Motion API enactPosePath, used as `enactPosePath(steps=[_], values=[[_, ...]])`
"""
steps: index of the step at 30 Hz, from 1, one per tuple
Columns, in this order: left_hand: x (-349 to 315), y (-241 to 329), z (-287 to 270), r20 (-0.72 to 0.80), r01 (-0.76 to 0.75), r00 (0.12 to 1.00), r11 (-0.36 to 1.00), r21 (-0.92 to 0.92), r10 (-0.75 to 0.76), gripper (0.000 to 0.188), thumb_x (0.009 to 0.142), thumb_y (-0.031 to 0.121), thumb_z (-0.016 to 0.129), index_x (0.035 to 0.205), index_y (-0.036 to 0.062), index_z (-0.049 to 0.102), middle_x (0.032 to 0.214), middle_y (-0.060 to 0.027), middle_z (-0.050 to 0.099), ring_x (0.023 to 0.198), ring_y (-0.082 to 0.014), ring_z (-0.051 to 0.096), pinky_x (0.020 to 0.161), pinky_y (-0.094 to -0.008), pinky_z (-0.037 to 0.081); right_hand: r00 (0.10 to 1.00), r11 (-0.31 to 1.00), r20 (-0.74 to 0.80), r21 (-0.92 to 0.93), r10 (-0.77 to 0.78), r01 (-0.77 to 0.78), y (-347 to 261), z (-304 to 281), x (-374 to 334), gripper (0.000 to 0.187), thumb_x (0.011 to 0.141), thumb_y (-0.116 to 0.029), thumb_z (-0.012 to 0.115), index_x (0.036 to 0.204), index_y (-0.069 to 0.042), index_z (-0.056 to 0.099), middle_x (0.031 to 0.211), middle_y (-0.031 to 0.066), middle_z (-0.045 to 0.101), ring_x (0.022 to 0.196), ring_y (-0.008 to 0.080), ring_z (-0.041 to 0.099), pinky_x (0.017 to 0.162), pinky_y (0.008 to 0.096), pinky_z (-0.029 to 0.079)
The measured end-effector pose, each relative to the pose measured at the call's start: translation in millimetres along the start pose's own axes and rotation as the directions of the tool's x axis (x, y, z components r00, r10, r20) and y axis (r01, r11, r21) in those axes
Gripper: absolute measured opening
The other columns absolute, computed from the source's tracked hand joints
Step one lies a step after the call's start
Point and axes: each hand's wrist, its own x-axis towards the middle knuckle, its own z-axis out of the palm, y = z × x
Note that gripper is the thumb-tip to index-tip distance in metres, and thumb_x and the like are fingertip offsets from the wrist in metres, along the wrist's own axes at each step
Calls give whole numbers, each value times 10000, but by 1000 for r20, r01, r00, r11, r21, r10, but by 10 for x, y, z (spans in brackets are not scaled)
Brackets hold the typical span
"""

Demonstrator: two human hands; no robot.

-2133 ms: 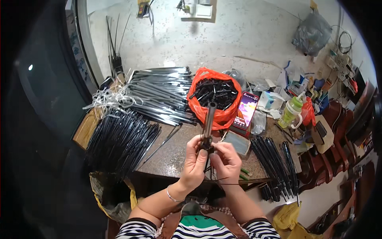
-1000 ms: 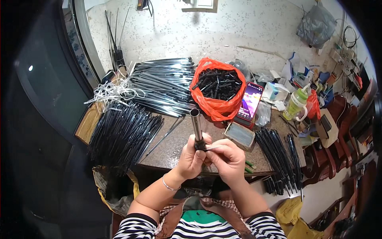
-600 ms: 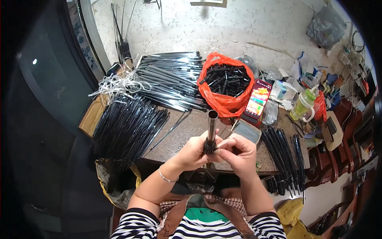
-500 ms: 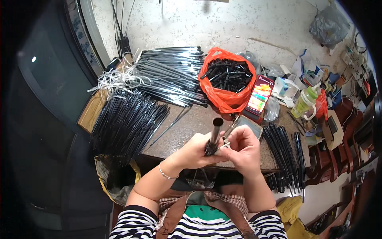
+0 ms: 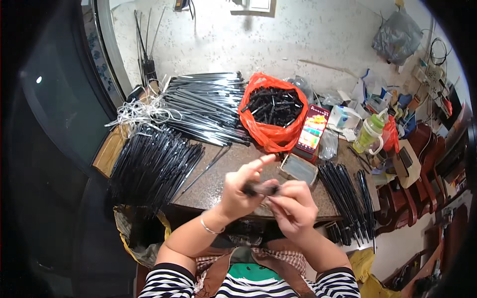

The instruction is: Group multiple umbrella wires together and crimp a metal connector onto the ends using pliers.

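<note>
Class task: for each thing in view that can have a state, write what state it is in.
Left hand: holding the dark part
Right hand: curled at the part's end, grip unclear
Dark part: held, blurred
Red bag: open, holding black pieces
Phone: screen lit
White straps: tangled
Green-lidded bottle: lid on
Grey bag: hanging

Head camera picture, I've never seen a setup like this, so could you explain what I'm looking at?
There's no machine here, just a person's bare left hand and right hand. The picture comes from a wide fisheye camera worn on the head and looking down, so straight edges bend near the rim. The left hand holds a dark part, with the right hand's fingers at its end; blur hides the details. On the speckled table lie silvery rods, black rods, a red plastic bag of small black pieces, a lit phone and a shallow grey box.
</note>
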Motion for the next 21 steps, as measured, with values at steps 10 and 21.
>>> enactPosePath(steps=[10,21], values=[[-146,-116,-521,31,219,970,814,-539,-241,330,632,-39,534,947,-101,459,603,-13,460,488,-47,394,445,-155,329,718,668,295,-678,630,-308,597,-301,-1006,560,562,-199,633,1062,-101,402,1069,183,357,989,324,323,827,393,273],[-157,154,-704,101,304,953,881,-361,-287,588,590,303,652,966,-104,455,462,56,372,421,-13,323,474,-154,298,242,20,604,350,759,-937,23,-94,-669,168,613,-98,566,738,0,510,938,81,385,835,149,417,700,278,361]])
